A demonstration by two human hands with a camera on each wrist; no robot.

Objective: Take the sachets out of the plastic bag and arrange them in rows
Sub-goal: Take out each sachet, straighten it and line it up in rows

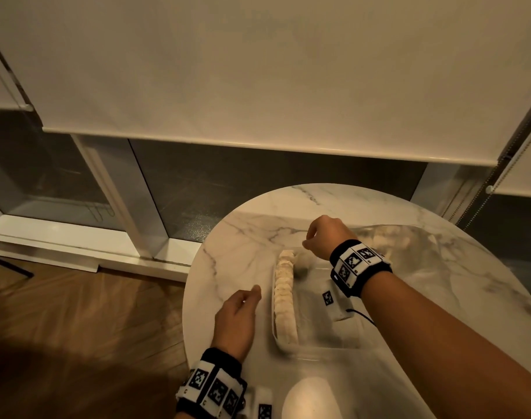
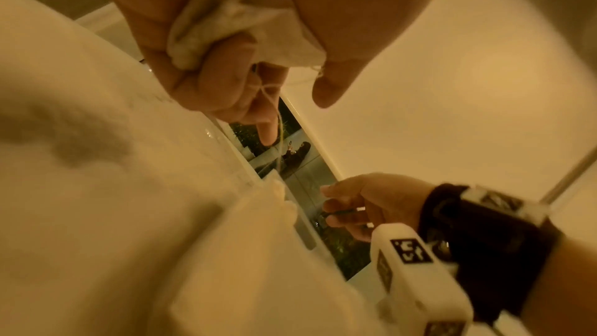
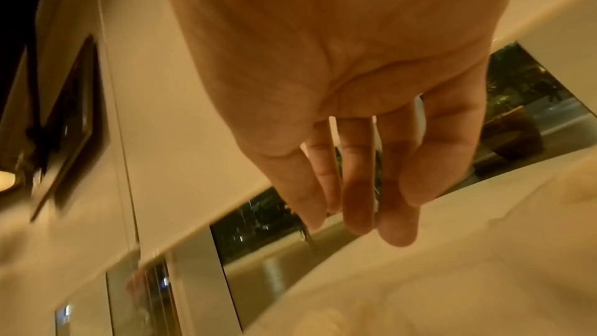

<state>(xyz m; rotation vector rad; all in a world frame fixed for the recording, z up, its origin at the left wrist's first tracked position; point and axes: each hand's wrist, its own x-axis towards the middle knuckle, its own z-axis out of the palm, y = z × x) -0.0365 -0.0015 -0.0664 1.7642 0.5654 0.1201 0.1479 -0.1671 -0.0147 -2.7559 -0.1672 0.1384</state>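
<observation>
A row of pale sachets [image 1: 283,297] lies along the left wall of a clear tray [image 1: 318,347] on the round marble table. One more sachet [image 1: 303,261] sits loose beside the row's far end. My left hand [image 1: 243,300] hovers just left of the tray. Its fingers curl round a bunch of white sachets [image 2: 219,22], and a thread hangs past my left hand [image 2: 290,106]. My right hand [image 1: 312,240] hangs above the tray's far end, fingers [image 3: 355,213] loose and holding nothing. The plastic bag [image 1: 388,240] with more sachets lies behind my right wrist.
The table's curved edge [image 1: 191,297] runs close to my left hand, with wooden floor [image 1: 91,313] beyond it. A window with a lowered roller blind [image 1: 258,71] stands behind the table. A bright lamp reflection [image 1: 309,400] shows on the near tabletop.
</observation>
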